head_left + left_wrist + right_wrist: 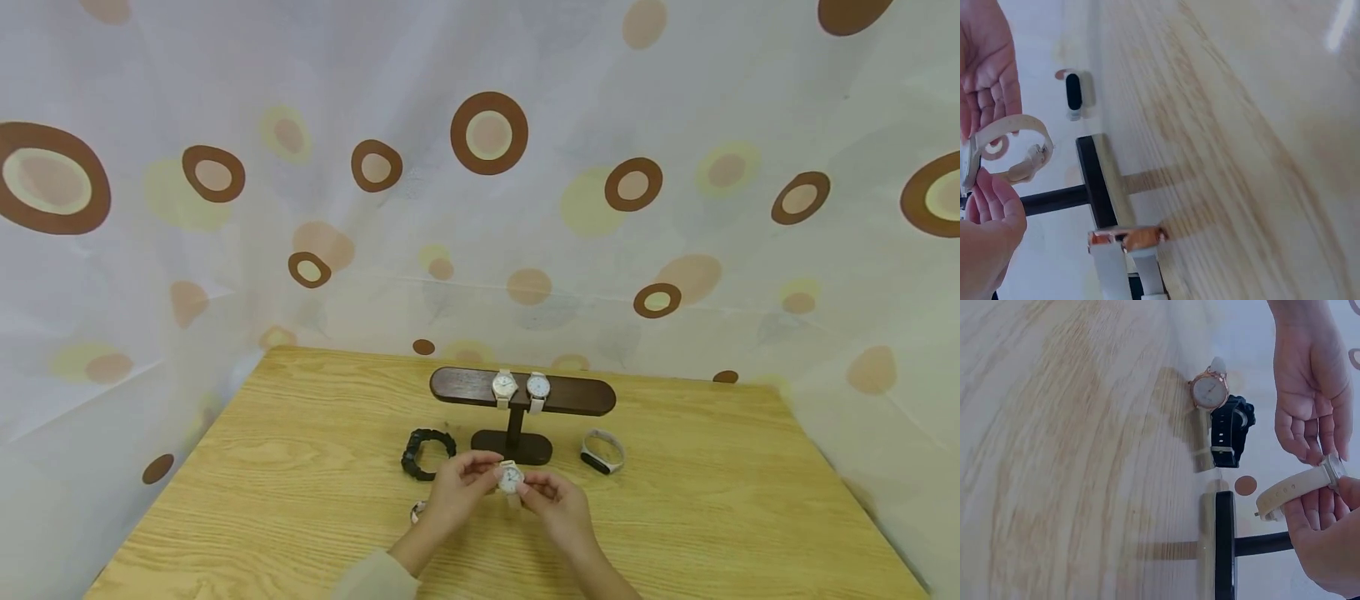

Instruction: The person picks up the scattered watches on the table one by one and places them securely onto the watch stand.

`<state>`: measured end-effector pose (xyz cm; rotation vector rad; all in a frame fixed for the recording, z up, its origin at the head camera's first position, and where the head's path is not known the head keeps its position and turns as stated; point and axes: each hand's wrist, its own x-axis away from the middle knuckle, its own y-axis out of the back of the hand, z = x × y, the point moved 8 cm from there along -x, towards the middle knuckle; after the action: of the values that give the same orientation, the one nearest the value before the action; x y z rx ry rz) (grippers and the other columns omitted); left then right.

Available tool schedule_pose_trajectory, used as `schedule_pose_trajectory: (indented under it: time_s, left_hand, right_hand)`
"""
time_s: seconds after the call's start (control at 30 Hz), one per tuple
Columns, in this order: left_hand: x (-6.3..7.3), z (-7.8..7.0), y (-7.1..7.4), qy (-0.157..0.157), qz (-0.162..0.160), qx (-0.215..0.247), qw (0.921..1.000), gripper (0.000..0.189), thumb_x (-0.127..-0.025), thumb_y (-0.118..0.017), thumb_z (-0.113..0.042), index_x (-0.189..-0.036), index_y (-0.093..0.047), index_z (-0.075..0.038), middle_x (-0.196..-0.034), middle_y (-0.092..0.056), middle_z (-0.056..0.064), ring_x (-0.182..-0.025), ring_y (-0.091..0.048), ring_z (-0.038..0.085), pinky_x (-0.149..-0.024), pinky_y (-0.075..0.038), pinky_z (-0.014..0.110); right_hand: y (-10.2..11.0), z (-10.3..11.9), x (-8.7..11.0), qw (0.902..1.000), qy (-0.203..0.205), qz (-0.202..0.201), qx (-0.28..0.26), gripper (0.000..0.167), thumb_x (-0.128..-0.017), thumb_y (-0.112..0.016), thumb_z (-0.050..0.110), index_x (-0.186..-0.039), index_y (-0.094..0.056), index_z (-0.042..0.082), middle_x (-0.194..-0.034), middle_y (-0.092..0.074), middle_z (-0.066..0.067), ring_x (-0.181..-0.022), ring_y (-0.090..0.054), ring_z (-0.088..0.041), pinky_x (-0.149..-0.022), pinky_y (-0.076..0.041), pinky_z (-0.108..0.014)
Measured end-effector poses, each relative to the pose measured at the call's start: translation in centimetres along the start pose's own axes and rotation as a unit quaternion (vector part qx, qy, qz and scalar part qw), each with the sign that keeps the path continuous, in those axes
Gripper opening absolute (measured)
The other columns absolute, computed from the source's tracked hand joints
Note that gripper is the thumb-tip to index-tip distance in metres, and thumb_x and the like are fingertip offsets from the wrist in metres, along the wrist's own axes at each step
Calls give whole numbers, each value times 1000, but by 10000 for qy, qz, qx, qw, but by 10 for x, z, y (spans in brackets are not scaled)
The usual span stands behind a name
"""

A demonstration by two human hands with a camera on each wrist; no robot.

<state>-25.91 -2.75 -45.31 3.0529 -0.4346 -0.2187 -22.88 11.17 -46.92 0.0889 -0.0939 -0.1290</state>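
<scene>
The left hand [459, 486] and the right hand [561, 504] both have their grip clamped on one white-strapped wristwatch [512, 478], pinching its two sides. They hold it above the desk [712, 500], just before the dark watch stand [515, 425]. To me this hold looks small: if one thumb slips, the watch may turn and fall on the desk. Its strap [1294, 487] makes a loop, which could catch the stand, and a bump there might shift what it carries. I see no box or tray; only the bar [577, 397] of the stand bears things, a cream-strapped watch [505, 384] and a white-dial watch [537, 386], side by side. On the desk lie a black watch [411, 454], a fitness band [597, 463] and a rose-gold watch [1210, 391].
</scene>
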Motion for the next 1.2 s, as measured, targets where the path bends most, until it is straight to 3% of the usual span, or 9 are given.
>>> schedule_pose_trajectory:
  time_s: [0.27,0.47,0.63,0.83,1.07,1.2]
  left_hand:
    - [1,-8,-5,94,27,361,9993,27,-87,-61,-2,-109,-59,14,-102,-62,26,-86,-61,10,-74,-55,19]
    - [-2,-22,-10,-26,234,312,9992,27,-87,-62,-5,-108,-61,12,-103,-63,27,-87,-62,9,-75,-53,17]
    - [-5,-28,-13,-57,477,271,9985,27,-88,-62,-6,-108,-61,12,-104,-63,28,-80,-60,1,-74,-52,15]
    - [-6,-34,-14,-79,565,270,9980,28,-88,-61,-7,-110,-61,11,-106,-63,27,-84,-61,5,-76,-53,16]
    - [-10,-43,0,-534,141,-312,9980,27,-87,-63,-8,-109,-62,8,-102,-64,25,-90,-64,18,-77,-51,14]
    - [-12,-51,18,-1093,-198,-987,9889,27,-84,-68,-10,-109,-64,1,-103,-65,18,-91,-62,20,-79,-53,23]
  right_hand:
    - [1,0,7,9957,-376,-100,-844,20,-88,-60,3,-102,-58,-10,-81,-61,5,-78,-60,-6,-72,-54,-18]
    - [6,10,11,9918,-284,-168,-1232,14,-88,-59,0,-100,-60,-7,-77,-62,7,-74,-63,-6,-70,-55,-20]
    - [12,19,12,9921,-107,-189,-1238,17,-87,-59,-1,-102,-60,-7,-76,-61,8,-72,-62,-5,-69,-55,-21]
    - [17,27,11,9924,78,-225,-1211,15,-85,-60,-3,-100,-61,-5,-75,-62,9,-71,-62,-4,-69,-55,-21]
    - [33,31,8,9925,8,-542,-1091,17,-86,-59,-2,-104,-60,-4,-76,-61,10,-72,-61,-3,-71,-55,-19]
    - [47,32,3,9915,34,-678,-1113,14,-87,-60,-1,-102,-61,1,-76,-61,11,-73,-61,-3,-72,-54,-18]
